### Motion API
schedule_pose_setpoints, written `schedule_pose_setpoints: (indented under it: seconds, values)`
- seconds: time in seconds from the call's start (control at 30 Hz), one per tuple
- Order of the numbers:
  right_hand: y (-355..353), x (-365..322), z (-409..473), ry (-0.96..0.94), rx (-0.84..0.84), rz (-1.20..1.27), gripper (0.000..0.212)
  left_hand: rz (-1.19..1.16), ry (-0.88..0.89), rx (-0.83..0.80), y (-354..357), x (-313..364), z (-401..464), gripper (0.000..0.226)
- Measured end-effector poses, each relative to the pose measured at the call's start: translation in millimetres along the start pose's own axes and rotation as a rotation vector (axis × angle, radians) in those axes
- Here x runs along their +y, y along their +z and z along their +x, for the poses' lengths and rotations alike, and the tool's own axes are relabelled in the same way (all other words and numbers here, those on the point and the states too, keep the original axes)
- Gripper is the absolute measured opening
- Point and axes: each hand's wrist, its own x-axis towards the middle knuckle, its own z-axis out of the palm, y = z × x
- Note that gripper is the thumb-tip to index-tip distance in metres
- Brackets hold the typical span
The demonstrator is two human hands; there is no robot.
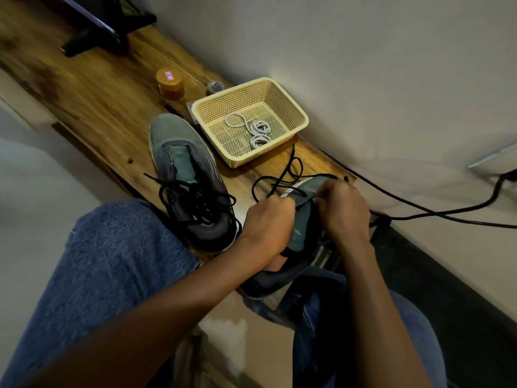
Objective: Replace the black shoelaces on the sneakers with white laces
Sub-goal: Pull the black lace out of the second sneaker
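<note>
Two grey-green sneakers are in view. The left sneaker (184,175) lies on the wooden desk (112,88) with a loose black lace (195,197) piled on its opening. The right sneaker (299,247) rests at the desk's near edge over my lap. My left hand (268,222) and my right hand (344,211) are closed on its upper near the toe, pinching its black lace (282,175), which loops out over the desk. White laces (256,128) lie coiled in a cream mesh basket (291,107).
An orange-lidded jar (170,83) and a small roll (214,86) stand behind the basket. A monitor stand (92,35) is at the far left. A black cable (433,211) runs along the wall at right. My jeans-clad knees sit below the desk edge.
</note>
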Motion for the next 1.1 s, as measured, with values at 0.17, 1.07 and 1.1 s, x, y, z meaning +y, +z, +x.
schedule_pose_setpoints:
  seconds: [0.17, 1.07, 1.1]
  values:
    - [2, -3, -4, -0.096, 0.120, 0.031, 0.005, 0.005, -0.015, 0.001, -2, 0, 1, 0.023]
    - [-9, 4, 5, 0.040, 0.145, 0.275, 0.023, 0.025, -0.009, 0.035, -5, -1, 5, 0.016]
    - [-7, 5, 5, 0.017, 0.080, 0.236, 0.027, 0.027, 0.000, 0.044, -4, -1, 6, 0.018]
